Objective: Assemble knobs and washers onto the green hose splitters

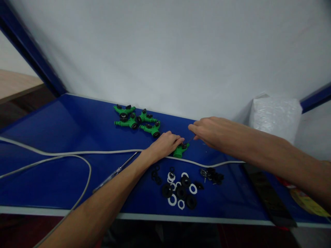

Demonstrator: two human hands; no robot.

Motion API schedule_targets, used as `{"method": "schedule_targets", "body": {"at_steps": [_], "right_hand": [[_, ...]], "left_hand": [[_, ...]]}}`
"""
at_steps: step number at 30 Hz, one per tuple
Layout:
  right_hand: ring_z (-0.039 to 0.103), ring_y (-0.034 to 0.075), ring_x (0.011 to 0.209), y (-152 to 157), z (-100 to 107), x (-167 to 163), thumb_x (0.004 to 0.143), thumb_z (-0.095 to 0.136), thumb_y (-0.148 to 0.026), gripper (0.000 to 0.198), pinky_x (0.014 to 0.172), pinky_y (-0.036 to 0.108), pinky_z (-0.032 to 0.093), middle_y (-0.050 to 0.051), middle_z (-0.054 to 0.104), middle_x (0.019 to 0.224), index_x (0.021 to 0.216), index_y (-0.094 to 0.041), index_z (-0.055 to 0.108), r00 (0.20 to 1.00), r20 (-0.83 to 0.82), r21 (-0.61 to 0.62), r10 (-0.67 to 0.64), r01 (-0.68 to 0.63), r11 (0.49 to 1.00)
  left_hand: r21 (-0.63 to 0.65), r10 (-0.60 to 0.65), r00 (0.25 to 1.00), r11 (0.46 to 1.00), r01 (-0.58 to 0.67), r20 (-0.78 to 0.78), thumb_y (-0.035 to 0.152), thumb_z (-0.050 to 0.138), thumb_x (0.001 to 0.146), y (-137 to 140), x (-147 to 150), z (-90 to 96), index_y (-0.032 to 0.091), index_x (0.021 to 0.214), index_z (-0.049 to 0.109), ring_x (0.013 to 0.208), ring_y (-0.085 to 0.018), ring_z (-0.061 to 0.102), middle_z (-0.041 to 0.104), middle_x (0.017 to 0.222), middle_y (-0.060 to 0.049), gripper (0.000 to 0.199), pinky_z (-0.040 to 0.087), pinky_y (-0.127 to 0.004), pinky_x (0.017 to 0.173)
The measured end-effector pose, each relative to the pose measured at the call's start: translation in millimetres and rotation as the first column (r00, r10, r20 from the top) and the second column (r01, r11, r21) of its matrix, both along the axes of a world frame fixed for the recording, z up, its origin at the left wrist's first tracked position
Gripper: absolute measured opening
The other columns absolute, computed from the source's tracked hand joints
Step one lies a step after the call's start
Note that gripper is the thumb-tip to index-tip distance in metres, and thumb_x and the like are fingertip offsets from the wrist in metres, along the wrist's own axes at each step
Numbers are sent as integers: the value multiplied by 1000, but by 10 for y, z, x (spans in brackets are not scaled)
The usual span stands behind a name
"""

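Observation:
My left hand (165, 144) is closed over a green plastic hose connector (180, 151) that rests on the blue table (51, 137). My right hand (208, 130) pinches a small thin dark part just above the connector's right end; the part is too small to make out. Several finished-looking green connectors (137, 120) with black caps lie in a cluster behind and to the left of my left hand. Loose black and white rings (178, 189) lie scattered near the table's front edge.
A white cable (77, 153) loops across the table from the left and runs under my hands. A screwdriver (115, 172) lies beside my left forearm. A small pile of dark screws and parts (212, 175), a black flat object (269, 194) and a white plastic bag (275, 115) are on the right.

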State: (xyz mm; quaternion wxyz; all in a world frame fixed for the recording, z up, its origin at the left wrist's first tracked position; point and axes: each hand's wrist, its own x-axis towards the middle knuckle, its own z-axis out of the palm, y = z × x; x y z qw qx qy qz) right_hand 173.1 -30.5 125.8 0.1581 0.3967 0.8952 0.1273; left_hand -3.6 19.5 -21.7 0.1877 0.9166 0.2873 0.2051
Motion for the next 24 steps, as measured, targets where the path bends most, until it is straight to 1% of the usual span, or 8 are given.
{"method": "schedule_targets", "body": {"at_steps": [3,7,10,14,19,22,23,24], "right_hand": [[59,18,63,3,-33,26,90,60,-5,12,59,32,32,6,68,78,94,-16,63,1000,26,12,3,-3,1000],[63,20,76,-4,-60,20,88,57,0,24,65,33,39,9,69,90,105,-15,62,990,5,51,140,-140,989],[63,20,77,-2,-29,-25,88,55,1,23,67,32,40,9,68,88,102,-16,62,985,-24,9,171,-171,985],[62,19,72,25,12,-49,90,57,-3,16,63,32,37,6,67,83,97,-17,62,996,-58,-79,72,-77,994],[58,19,66,1,75,-38,91,60,-10,9,59,31,32,6,67,78,96,-16,64,998,-54,-70,-35,31,997],[57,18,68,-71,196,-119,92,57,-11,13,59,30,31,9,69,80,100,-14,67,990,-70,-61,-123,118,991],[58,19,71,-87,236,-156,92,59,-12,13,60,31,30,11,70,84,102,-13,68,984,-72,-56,-163,159,986],[58,19,70,-95,269,-188,92,59,-12,14,59,31,29,12,71,85,102,-12,69,979,-68,-87,-190,184,979]], "left_hand": [[-9,5,1000,1000,-5,-10,32,39,109,-10,-5,30,15,100,76,94,-21,70,80,100,-7,41,45,-34,97],[0,29,999,1000,-29,-19,32,41,109,-25,-10,67,15,100,76,93,-22,70,79,97,-8,40,46,-34,95],[3,36,999,999,-36,-25,32,40,109,-30,-11,67,15,100,77,93,-22,70,79,95,-9,41,47,-34,93],[26,18,1000,999,-18,-24,31,39,109,-23,-7,36,16,103,76,93,-23,70,79,97,-8,41,47,-35,93],[31,6,1000,999,-6,-7,32,37,109,-6,-5,6,16,105,76,93,-21,69,79,102,-8,42,46,-34,95],[24,3,1000,1000,-3,13,32,38,109,2,-6,3,17,105,76,94,-22,69,80,106,-7,40,46,-35,97],[17,22,999,1000,-23,23,32,40,108,8,-3,4,18,103,76,94,-22,69,80,104,-7,39,46,-35,98],[-1,32,999,999,-32,18,33,41,107,16,0,8,18,99,76,93,-22,69,80,101,-7,39,46,-35,98]]}}
